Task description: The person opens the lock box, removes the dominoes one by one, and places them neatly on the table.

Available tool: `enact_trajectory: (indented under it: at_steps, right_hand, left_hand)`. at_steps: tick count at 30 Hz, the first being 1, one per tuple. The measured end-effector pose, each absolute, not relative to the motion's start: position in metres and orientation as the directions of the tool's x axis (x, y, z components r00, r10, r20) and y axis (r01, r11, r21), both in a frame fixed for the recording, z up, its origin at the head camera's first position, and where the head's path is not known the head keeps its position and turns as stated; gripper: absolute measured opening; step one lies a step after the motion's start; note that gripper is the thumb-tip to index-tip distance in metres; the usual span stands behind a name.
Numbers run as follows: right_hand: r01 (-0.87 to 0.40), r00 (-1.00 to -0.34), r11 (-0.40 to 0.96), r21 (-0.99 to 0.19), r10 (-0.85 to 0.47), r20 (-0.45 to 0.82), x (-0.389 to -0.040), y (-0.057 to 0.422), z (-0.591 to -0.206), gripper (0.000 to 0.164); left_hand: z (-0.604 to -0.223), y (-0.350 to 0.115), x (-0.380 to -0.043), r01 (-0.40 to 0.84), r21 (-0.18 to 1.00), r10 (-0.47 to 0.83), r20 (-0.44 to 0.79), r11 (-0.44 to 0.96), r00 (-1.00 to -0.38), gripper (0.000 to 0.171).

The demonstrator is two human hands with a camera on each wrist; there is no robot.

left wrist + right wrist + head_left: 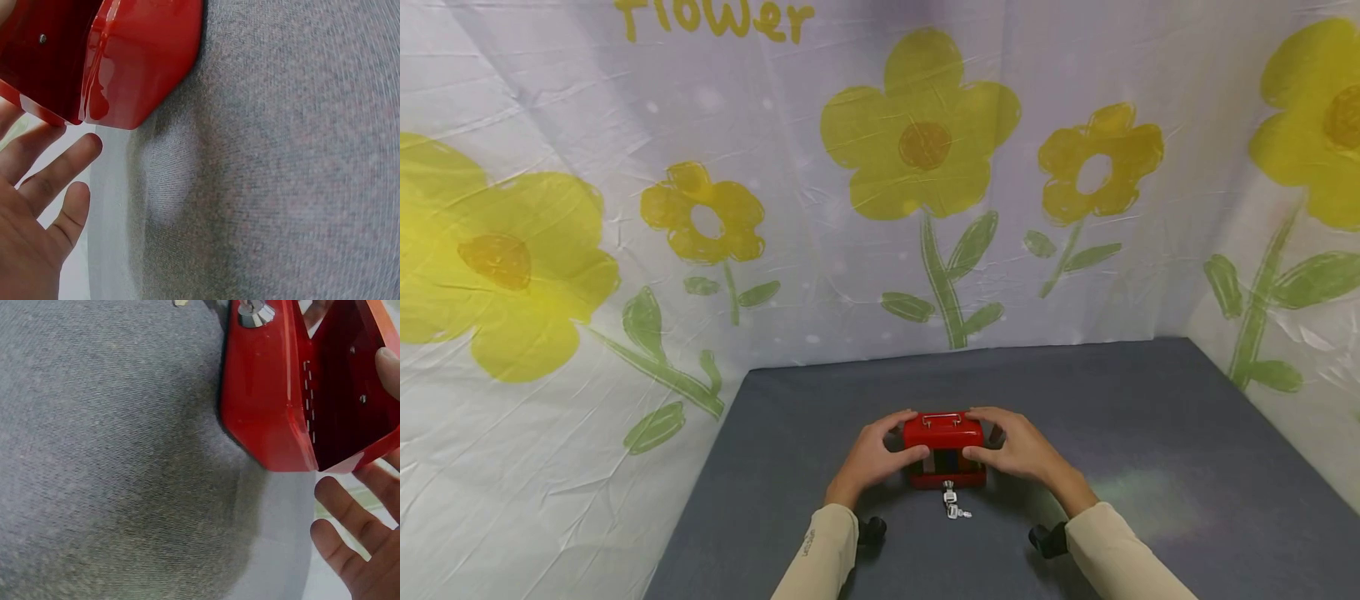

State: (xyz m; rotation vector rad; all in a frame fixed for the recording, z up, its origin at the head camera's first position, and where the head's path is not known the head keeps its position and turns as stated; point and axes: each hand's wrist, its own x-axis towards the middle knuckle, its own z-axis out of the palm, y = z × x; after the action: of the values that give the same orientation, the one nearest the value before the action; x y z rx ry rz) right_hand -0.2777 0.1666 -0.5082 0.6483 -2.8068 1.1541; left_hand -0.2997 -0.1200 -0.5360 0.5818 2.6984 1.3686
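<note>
A small red metal cash box [931, 482] sits on the dark grey table with its lid [943, 433] raised, and the gap at the front shows its dark inside. My left hand [871, 457] holds the lid's left end, thumb at the front edge and fingers behind. At the other end my right hand [1026, 450] grips the lid the same way, its thumb on the front edge in the right wrist view. A silver lock [255, 314] is set in the front wall. From it a bunch of keys [953, 510] hangs down onto the table.
The grey table [820, 400] reaches back to a white cloth backdrop [805, 275] printed with yellow flowers, which also rises along the left and right sides. Dark wrist-worn devices [1048, 540] sit below both wrists, near the tabletop.
</note>
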Motion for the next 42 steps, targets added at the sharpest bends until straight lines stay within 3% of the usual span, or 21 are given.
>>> enact_trajectory:
  at_steps: [26, 35, 42]
  right_hand:
    - [-0.266, -0.958, 0.623, -0.735, -0.256, 0.129, -0.282, 0.158, -0.505, 0.060]
    - [-0.233, -0.969, 0.631, -0.740, -0.219, 0.118, -0.287, 0.153, -0.506, 0.062]
    - [-0.232, -0.970, 0.649, -0.724, -0.206, 0.125, -0.291, 0.148, -0.502, 0.061]
  left_hand:
    - [-0.533, -0.111, -0.295, 0.289, 0.801, 0.301, 0.144, 0.524, -0.943, 0.065]
    - [-0.537, -0.110, -0.293, 0.446, 0.684, 0.283, 0.344, 0.578, -0.895, 0.069]
    - [-0.537, -0.109, -0.290, 0.494, 0.643, 0.286, 0.406, 0.585, -0.868, 0.070]
